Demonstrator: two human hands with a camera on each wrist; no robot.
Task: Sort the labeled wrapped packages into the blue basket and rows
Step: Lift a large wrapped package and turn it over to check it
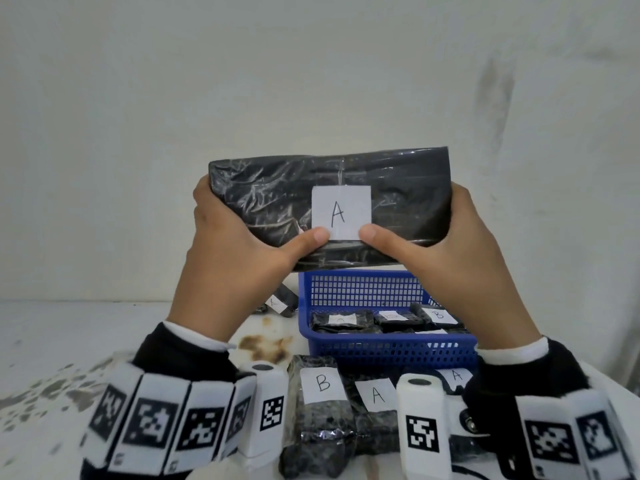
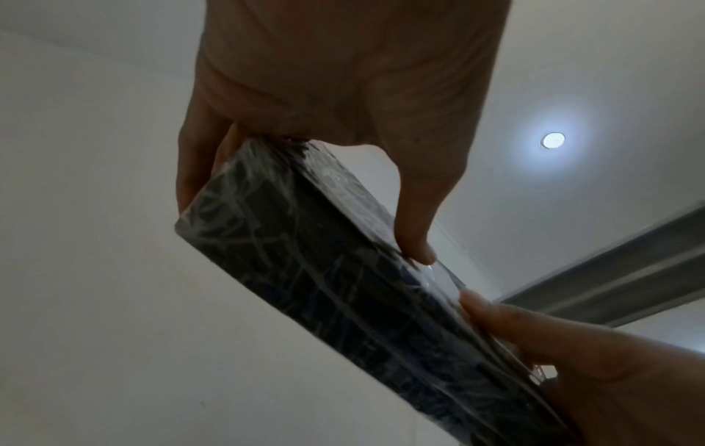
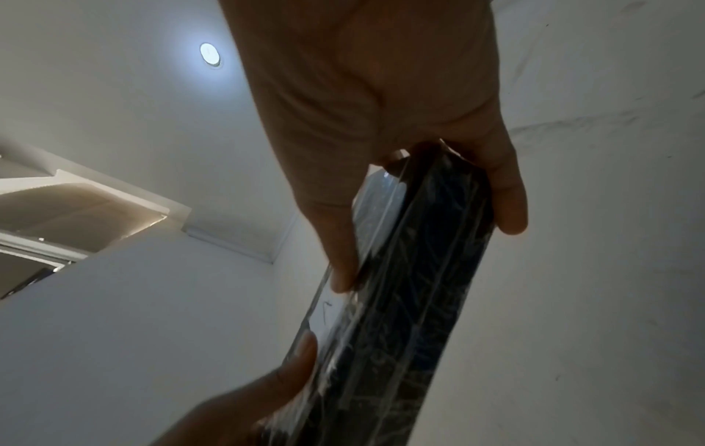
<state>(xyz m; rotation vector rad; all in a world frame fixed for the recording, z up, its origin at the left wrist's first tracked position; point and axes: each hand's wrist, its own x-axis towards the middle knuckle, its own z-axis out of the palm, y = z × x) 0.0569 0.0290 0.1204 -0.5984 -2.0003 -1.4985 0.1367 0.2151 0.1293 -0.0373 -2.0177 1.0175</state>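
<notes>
Sitting in the blue basket: wrapped packages labeled A, B.

looks like a plain indoor room: scuffed white wall, stained white table, round ceiling light

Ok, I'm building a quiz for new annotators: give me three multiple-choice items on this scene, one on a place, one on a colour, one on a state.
1. Where is the held package?
A. Raised above the basket
B. Inside the basket
C. Flat on the table

2. What colour is the basket?
A. Red
B. Blue
C. Green

3. How is the held package gripped?
A. Left hand only
B. Right hand only
C. Both hands

Key: 1 A, it hangs in the air over the basket's far rim. 2 B, its mesh walls are blue. 3 C, the left hand and right hand each grip one end, thumbs beside the label marked A.
</notes>
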